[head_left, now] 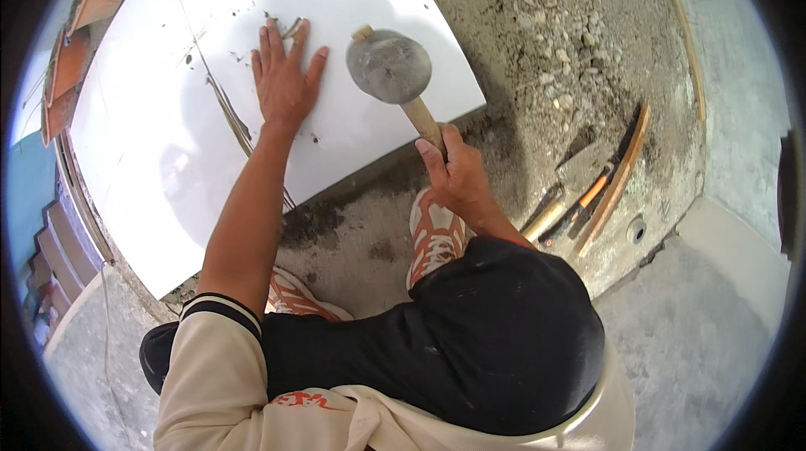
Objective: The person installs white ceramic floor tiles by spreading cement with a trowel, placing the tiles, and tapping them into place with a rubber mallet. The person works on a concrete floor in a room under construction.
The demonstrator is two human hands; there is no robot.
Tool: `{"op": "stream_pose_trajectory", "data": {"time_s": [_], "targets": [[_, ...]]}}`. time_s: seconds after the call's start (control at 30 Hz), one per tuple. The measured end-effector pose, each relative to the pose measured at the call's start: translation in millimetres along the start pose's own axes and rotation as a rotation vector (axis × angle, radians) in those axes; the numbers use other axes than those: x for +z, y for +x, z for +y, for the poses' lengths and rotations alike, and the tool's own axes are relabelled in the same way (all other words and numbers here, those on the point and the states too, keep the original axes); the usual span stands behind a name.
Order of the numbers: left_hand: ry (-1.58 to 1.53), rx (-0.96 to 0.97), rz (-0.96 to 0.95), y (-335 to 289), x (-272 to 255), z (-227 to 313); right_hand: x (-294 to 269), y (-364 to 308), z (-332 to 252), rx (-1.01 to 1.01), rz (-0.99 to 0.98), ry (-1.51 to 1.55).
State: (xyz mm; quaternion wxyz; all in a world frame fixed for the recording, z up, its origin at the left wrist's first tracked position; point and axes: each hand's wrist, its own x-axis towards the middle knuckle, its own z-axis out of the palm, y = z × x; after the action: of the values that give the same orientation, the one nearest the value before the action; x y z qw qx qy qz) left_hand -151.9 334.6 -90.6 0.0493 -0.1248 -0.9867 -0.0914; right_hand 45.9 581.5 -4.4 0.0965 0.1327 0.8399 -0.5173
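Observation:
My left hand [285, 79] lies flat with spread fingers on a large white tile [336, 144]. A small sliver of debris sits by its fingertips. My right hand [457, 172] is wrapped round the wooden handle of a rubber mallet [389, 66]. The mallet's grey, rounded head is over the right part of the white surface; whether it touches cannot be told. Left of my left hand, a dark, mortar-smeared joint [225, 102] runs between this tile and another white tile [138, 123]. Crumbs of mortar are scattered over both.
Right of the tiles lies rough mortar and gravel [567, 39]. A trowel [550, 212], an orange-and-black tool [592, 195] and a curved wooden strip [617, 178] rest there, near a round drain hole [636, 230]. Terracotta pieces [69, 69] stand at far left, above steps [63, 249].

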Motion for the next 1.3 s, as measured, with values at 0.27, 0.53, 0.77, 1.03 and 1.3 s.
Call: {"op": "stream_pose_trajectory", "data": {"time_s": [0.27,0.53,0.77,1.03,1.3], "targets": [[-0.003,0.0,-0.035,-2.3,-5.0,2.1,11.9,-21.2,3.5,-0.005,0.001,0.052],[-0.081,0.252,-0.012,-32.0,1.9,56.1,2.4,-56.3,13.5,-0.037,-0.105,0.178],[-0.319,0.511,-0.149,-60.2,-8.8,121.7,-3.8,-42.8,11.3,-0.067,-0.061,0.204],[-0.194,0.005,-0.036,35.3,6.6,38.9,-5.2,-1.4,23.0,0.088,-0.005,0.138],[-0.064,-0.103,-0.057,95.0,6.7,19.0,-10.9,53.2,24.6,0.198,-0.045,0.002]]}}
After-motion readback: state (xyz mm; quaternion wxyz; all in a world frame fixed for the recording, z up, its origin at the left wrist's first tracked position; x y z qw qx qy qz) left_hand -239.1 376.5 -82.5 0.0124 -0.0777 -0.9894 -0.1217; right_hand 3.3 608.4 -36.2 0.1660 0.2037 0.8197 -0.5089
